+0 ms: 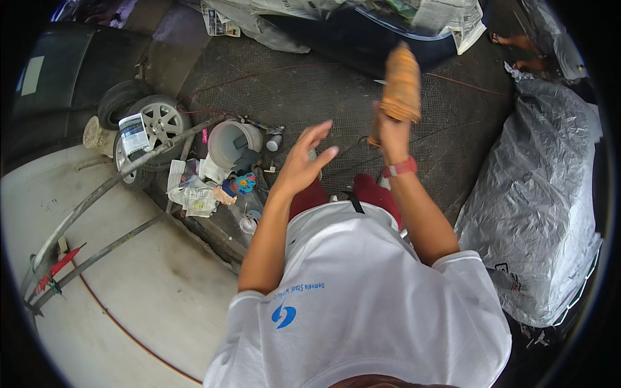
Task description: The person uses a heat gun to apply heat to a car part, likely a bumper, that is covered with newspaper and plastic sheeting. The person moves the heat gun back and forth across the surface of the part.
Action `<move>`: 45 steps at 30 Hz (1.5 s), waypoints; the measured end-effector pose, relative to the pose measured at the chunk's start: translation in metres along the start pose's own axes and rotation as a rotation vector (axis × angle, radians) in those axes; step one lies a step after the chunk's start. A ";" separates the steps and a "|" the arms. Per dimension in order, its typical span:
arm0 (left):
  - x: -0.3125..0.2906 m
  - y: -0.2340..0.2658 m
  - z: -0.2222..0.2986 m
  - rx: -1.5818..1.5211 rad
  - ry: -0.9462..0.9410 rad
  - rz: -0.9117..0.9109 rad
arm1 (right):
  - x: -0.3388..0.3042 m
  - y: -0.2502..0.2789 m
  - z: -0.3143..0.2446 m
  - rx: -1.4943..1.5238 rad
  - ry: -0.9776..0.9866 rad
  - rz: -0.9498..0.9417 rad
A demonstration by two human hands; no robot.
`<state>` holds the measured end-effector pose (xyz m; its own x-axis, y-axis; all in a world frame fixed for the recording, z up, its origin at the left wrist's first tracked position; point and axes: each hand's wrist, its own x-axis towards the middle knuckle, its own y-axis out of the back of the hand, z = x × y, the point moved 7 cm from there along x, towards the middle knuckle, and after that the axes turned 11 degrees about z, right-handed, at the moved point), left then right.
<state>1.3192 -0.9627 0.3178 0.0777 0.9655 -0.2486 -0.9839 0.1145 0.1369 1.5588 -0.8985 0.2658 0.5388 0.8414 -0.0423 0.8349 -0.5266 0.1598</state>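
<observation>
My right hand [393,137], with a red band on the wrist, is raised and closed around the lower end of an orange-brown, ribbed, wrapped-looking object [402,83]. It stands up tall from the grip and is slightly blurred, so I cannot make out its kind. A small orange-brown part shows below the fingers. My left hand [304,158] is held out in the air to the left, thumb and fingers apart, with nothing in it. Ahead of the object lies a dark blue panel [349,39] with newspaper [446,26] over its far part.
On the left are a grey-white bucket [234,143], wheels with tyres [160,119], crumpled paper [194,197] and a curved metal bar [97,187] over a pale panel [129,271]. A silver plastic-covered bulk [537,200] stands at right. Thin red hose [466,87] crosses the floor; another person's feet [517,52] show far right.
</observation>
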 end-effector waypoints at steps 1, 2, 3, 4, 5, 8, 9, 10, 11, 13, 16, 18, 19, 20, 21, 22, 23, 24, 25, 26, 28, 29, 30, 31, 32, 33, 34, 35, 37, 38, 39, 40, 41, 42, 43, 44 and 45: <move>0.020 0.003 0.001 -0.021 -0.003 -0.005 | -0.012 -0.039 -0.011 0.017 -0.011 -0.101; 0.041 0.010 -0.001 -0.040 -0.007 -0.016 | -0.025 -0.077 -0.021 0.035 -0.023 -0.196; 0.063 0.019 -0.008 -0.166 0.044 -0.040 | -0.040 -0.110 -0.029 0.148 -0.027 -0.277; 0.081 0.026 -0.015 -0.290 0.095 -0.061 | -0.054 -0.140 -0.038 0.263 -0.029 -0.357; 0.092 0.038 -0.017 -0.406 0.190 -0.021 | -0.064 -0.161 -0.048 0.100 0.182 -0.353; 0.120 0.096 -0.045 -0.687 0.384 0.366 | -0.098 -0.202 -0.056 -0.187 0.345 -0.671; 0.136 0.119 -0.062 -0.668 0.366 0.392 | -0.104 -0.199 -0.057 -0.206 0.371 -0.731; 0.151 0.150 -0.087 -0.647 0.344 0.439 | -0.114 -0.194 -0.059 -0.214 0.400 -0.809; 0.164 0.178 -0.106 -0.634 0.344 0.498 | -0.116 -0.181 -0.063 -0.242 0.275 -0.839; 0.197 0.228 -0.140 -0.560 0.330 0.627 | -0.120 -0.141 -0.046 -0.244 0.090 -0.753; 0.234 0.275 -0.178 -0.386 0.382 0.826 | -0.133 -0.047 0.022 -0.469 -0.055 -0.514; 0.253 0.269 -0.194 -0.413 0.358 0.790 | -0.161 0.039 0.090 -0.615 -0.222 -0.359; 0.257 0.256 -0.193 -0.396 0.349 0.759 | -0.180 0.080 0.114 -0.728 -0.283 -0.319; 0.262 0.239 -0.188 -0.380 0.339 0.726 | -0.201 0.119 0.131 -0.839 -0.345 -0.275; 0.252 0.212 -0.167 -0.237 0.330 0.668 | -0.227 0.153 0.143 -0.930 -0.442 -0.276; 0.251 0.200 -0.174 -0.101 0.171 0.585 | -0.248 0.182 0.154 -1.014 -0.524 -0.297; 0.235 0.165 -0.163 -0.079 0.340 0.418 | -0.278 0.211 0.165 -1.063 -0.566 -0.282; 0.227 0.142 -0.167 0.005 0.252 0.283 | -0.299 0.230 0.170 -1.106 -0.593 -0.283; 0.218 0.116 -0.171 0.080 0.152 0.149 | -0.320 0.236 0.166 -1.074 -0.675 -0.261; 0.207 0.088 -0.175 0.113 0.120 0.057 | -0.339 0.242 0.161 -1.042 -0.760 -0.230; 0.181 0.044 -0.204 -0.040 0.317 -0.183 | -0.367 0.248 0.167 -1.025 -0.739 -0.232; 0.172 0.033 -0.212 -0.015 0.401 -0.269 | -0.370 0.247 0.170 -1.014 -0.727 -0.237; 0.166 0.031 -0.218 0.135 0.389 -0.289 | -0.374 0.249 0.173 -0.951 -0.761 -0.203; 0.166 0.032 -0.220 0.150 0.385 -0.308 | -0.375 0.242 0.174 -0.885 -0.790 -0.170; 0.169 0.033 -0.225 0.171 0.377 -0.329 | -0.372 0.230 0.176 -0.811 -0.820 -0.135; 0.177 0.040 -0.231 0.121 0.392 -0.293 | -0.372 0.220 0.173 -0.708 -0.858 -0.102; 0.187 0.052 -0.241 0.059 0.413 -0.260 | -0.370 0.216 0.169 -0.739 -0.845 -0.106; 0.196 0.064 -0.255 -0.004 0.438 -0.224 | -0.372 0.216 0.165 -0.773 -0.832 -0.115; 0.226 0.098 -0.296 0.035 0.500 -0.040 | -0.366 0.210 0.154 -0.849 -0.728 -0.171; 0.240 0.116 -0.320 0.008 0.585 0.044 | -0.363 0.210 0.149 -0.867 -0.744 -0.205; 0.257 0.129 -0.345 -0.010 0.670 0.112 | -0.369 0.210 0.146 -0.879 -0.772 -0.225; 0.276 0.139 -0.351 0.019 0.600 0.207 | -0.376 0.212 0.148 -0.889 -0.801 -0.245; 0.295 0.152 -0.376 -0.041 0.561 0.294 | -0.385 0.219 0.155 -0.884 -0.879 -0.240; 0.308 0.155 -0.384 -0.027 0.594 0.382 | -0.403 0.231 0.164 -0.879 -0.967 -0.222; 0.318 0.149 -0.385 -0.095 0.671 0.427 | -0.424 0.242 0.169 -0.871 -1.056 -0.194; 0.327 0.149 -0.396 -0.122 0.712 0.487 | -0.430 0.249 0.170 -0.882 -1.069 -0.198; 0.329 0.142 -0.405 -0.150 0.684 0.510 | -0.436 0.256 0.172 -0.893 -1.082 -0.202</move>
<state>1.1403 -0.7234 -0.1331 -0.4454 0.5323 -0.7199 -0.8868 -0.3732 0.2728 1.5571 -1.4208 0.1554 0.5793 0.1705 -0.7971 0.7757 0.1852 0.6034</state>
